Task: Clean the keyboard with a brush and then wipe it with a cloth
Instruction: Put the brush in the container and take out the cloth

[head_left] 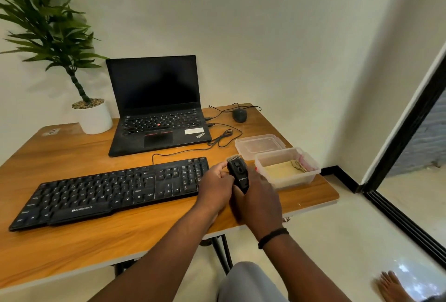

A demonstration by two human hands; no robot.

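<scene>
Both hands grip the black brush (238, 174) near the table's (72, 157) right edge: right hand (259, 201) wraps its handle, left hand (216, 187) pinches its head, beside the keyboard (108, 193)

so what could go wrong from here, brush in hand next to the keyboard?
1. Both hands, left and right, hold the brush near the table edge; a slip could drop it to the floor.
2. The open container with the cloth sits beside the right hand; a sweep might knock it off.
</scene>
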